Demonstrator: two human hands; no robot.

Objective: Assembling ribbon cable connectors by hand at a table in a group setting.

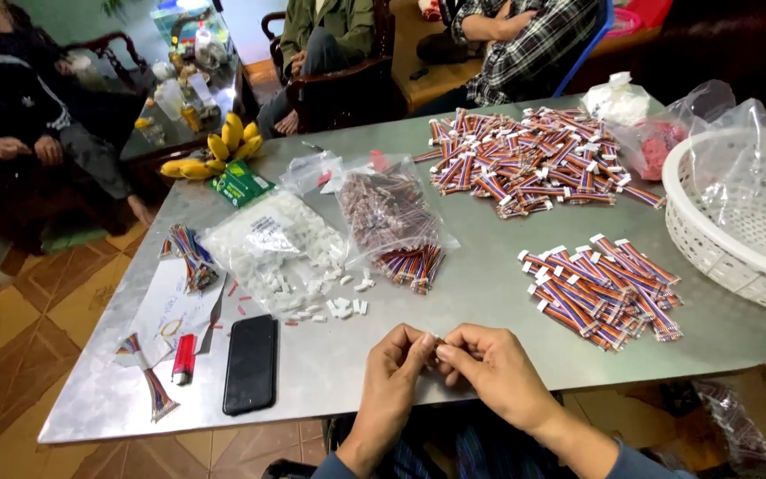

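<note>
My left hand [398,362] and my right hand [488,365] meet at the near edge of the metal table [489,266], fingertips pinched together on a tiny wire piece [438,341] that is mostly hidden. To the right lies a pile of striped ribbon-wire connectors [603,290] with white ends. A bigger heap of the same connectors [529,160] sits farther back. Ahead of my hands are loose white plastic housings [325,293] spilling from a clear bag [269,235], and a bag of wire bundles [387,211].
A black phone [250,364], a red lighter [183,357] and wire bundles [190,255] lie at the left. A white basket [733,222] stands at the right edge. Bananas [223,146] sit on a side table. Several seated people are beyond the table.
</note>
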